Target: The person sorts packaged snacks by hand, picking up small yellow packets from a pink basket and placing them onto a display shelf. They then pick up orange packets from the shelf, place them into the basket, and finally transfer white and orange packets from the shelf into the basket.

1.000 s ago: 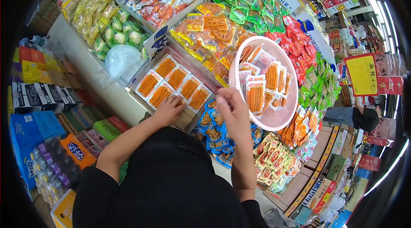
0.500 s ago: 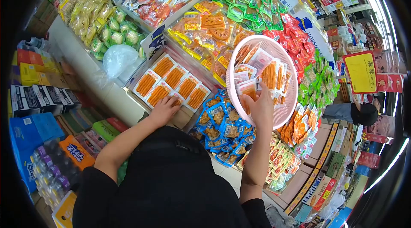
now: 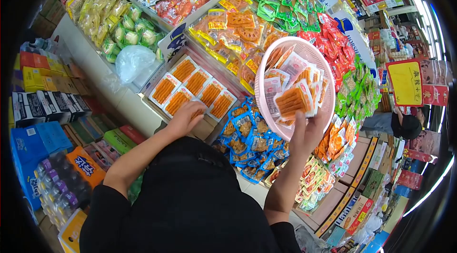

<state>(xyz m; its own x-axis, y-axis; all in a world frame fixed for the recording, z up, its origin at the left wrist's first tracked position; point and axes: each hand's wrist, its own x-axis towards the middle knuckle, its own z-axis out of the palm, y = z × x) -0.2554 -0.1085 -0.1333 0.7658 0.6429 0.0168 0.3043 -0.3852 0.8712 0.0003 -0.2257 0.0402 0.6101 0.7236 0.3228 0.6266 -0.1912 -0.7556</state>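
My right hand [image 3: 307, 131] pinches the lower edge of an orange snack packet [image 3: 291, 102] over a pink basket [image 3: 330, 105] that holds several similar packets. In a display bin [image 3: 183, 56] to the left, flat orange packets [image 3: 164, 90] lie in rows. My left hand [image 3: 187, 119] rests at the near edge of these rows, fingers curled over a packet; whether it grips the packet cannot be made out.
Blue packets [image 3: 252, 143] lie between the bin and the basket. Red packets [image 3: 335, 46] and green packets [image 3: 285, 1] are piled behind. A clear plastic bag [image 3: 135, 64] sits left of the bin. Another person [image 3: 404, 125] is at the far right.
My right hand has moved slightly right and down, and a packet now shows face up in its fingers. My left hand has shifted slightly, its fingers more curled.
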